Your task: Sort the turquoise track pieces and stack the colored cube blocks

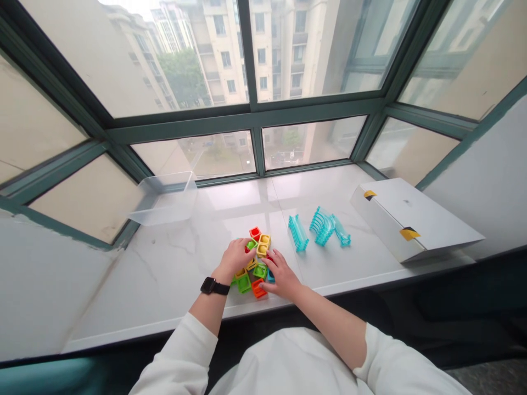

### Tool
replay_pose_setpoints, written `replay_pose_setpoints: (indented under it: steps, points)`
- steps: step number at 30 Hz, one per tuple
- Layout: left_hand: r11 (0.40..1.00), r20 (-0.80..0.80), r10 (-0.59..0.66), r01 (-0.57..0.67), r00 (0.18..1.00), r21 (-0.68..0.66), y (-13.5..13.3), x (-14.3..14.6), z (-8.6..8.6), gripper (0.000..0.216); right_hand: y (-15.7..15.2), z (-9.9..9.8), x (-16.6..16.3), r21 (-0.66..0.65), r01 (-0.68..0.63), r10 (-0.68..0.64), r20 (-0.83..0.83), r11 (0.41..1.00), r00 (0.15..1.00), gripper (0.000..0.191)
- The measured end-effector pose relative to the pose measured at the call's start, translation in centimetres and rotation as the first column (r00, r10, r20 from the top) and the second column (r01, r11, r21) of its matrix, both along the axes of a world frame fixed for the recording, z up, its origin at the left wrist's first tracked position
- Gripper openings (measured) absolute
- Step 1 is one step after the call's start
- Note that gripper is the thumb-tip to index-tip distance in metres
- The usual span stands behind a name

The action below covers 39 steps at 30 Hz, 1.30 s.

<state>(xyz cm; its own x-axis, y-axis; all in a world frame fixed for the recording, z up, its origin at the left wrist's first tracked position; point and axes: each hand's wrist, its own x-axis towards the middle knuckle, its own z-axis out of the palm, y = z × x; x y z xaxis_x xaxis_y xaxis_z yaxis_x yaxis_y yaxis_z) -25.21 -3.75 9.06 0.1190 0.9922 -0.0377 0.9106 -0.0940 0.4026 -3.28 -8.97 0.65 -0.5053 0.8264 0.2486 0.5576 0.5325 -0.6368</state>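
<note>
Head view, and we're right over the marble sill (135, 280)! Our left hand (235, 258) sits curled on top of a heap of coloured plastic blocks (259, 270), and our right hand (282, 274) comes in from the other side, fingers spread across it. We can't tell whether either hand is gripping a block. So far the blocks lie bunched together on the sill, with teal slatted pieces (298, 233) in their own group nearby. A clear plastic tub (164, 200) and a white box (411, 219) sit well off to either side. Blocks under our palms are hidden.
</note>
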Motion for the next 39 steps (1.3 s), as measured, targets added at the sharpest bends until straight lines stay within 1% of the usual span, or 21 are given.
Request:
replay_pose_setpoints:
  steps: [5,9,12,14,17,18,19,21,22,24,26,27,29,31,33,34,35,37,39]
  points:
    - [0.999,-0.052,0.049,-0.049,0.997,-0.004,-1.0,-2.6,-0.1,0.042,2.1,-0.2,-1.7,0.042,-0.095,0.096,-0.027,0.995,0.995,0.078]
    - [0.992,-0.055,0.122,-0.120,0.991,0.040,-1.5,-4.4,-0.4,0.042,3.4,-0.1,-3.9,0.069,-0.137,0.139,-0.020,0.988,0.990,0.073]
    - [0.983,-0.059,0.174,-0.169,0.983,0.072,-1.7,-5.0,-0.6,0.040,3.6,0.1,-5.4,0.067,-0.110,0.111,-0.002,0.992,0.994,0.068]
    - [0.977,-0.063,0.200,-0.194,0.978,0.089,-1.9,-5.0,-0.7,0.039,3.3,0.4,-5.8,0.062,-0.092,0.091,0.018,0.994,0.996,0.067]
    - [0.970,-0.062,0.229,-0.222,0.972,0.105,-2.0,-4.9,-0.9,0.038,3.1,1.8,-4.5,0.101,-0.071,0.072,-0.003,0.992,0.997,0.059]
    - [0.969,-0.065,0.232,-0.225,0.970,0.100,-2.1,-5.0,-0.9,0.039,3.3,2.5,-3.5,0.131,-0.040,0.044,-0.029,0.991,0.999,0.054]
    - [0.969,-0.071,0.236,-0.229,0.969,0.094,-2.2,-5.0,-1.0,0.039,3.6,3.3,-2.3,0.164,0.022,-0.012,-0.063,0.986,0.998,0.049]
    - [0.966,-0.099,0.245,-0.235,0.964,0.104,-2.3,-5.0,-0.9,0.041,4.8,5.0,0.7,0.216,0.192,-0.173,-0.105,0.957,0.979,0.044]
    - [0.961,-0.111,0.256,-0.241,0.960,0.134,-2.4,-4.9,-0.7,0.042,5.7,5.7,2.3,0.227,0.277,-0.259,-0.104,0.934,0.960,0.044]
    - [0.937,-0.105,0.279,-0.246,0.955,0.249,-2.6,-4.1,-0.2,0.042,7.7,6.5,5.0,0.224,0.397,-0.396,-0.052,0.890,0.917,0.050]
    - [0.902,-0.046,0.253,-0.218,0.966,0.373,-3.0,-2.6,0.6,0.040,9.8,6.4,6.9,0.173,0.486,-0.499,0.039,0.857,0.866,0.062]
    - [0.889,-0.005,0.211,-0.190,0.977,0.417,-3.2,-1.6,1.0,0.038,10.7,6.0,7.5,0.124,0.516,-0.528,0.086,0.847,0.845,0.068]
    - [0.886,0.080,0.088,-0.115,0.993,0.449,-3.8,0.6,1.7,0.034,11.9,4.8,8.0,-0.001,0.549,-0.543,0.156,0.836,0.825,0.079]
    - [0.898,0.157,0.000,-0.069,0.988,0.434,-4.4,2.8,1.8,0.033,12.3,3.7,8.1,-0.112,0.540,-0.515,0.193,0.834,0.835,0.087]
    - [0.915,0.199,-0.069,-0.017,0.978,0.402,-5.0,4.6,1.1,0.034,12.1,3.1,7.8,-0.168,0.522,-0.485,0.217,0.836,0.847,0.091]
    - [0.924,0.193,-0.097,0.017,0.976,0.381,-5.2,5.2,0.6,0.036,11.7,3.0,7.6,-0.180,0.516,-0.474,0.232,0.837,0.849,0.094]
    - [0.933,0.163,-0.122,0.057,0.979,0.355,-5.4,5.7,-0.2,0.038,11.2,3.1,7.3,-0.185,0.513,-0.465,0.249,0.838,0.850,0.096]
    - [0.945,0.051,-0.152,0.130,0.987,0.301,-5.7,6.2,-1.8,0.043,10.1,3.4,6.7,-0.192,0.499,-0.439,0.283,0.845,0.852,0.099]
    - [0.954,-0.053,-0.150,0.158,0.987,0.254,-5.9,6.2,-3.3,0.045,8.9,3.7,5.8,-0.196,0.465,-0.399,0.298,0.863,0.867,0.101]
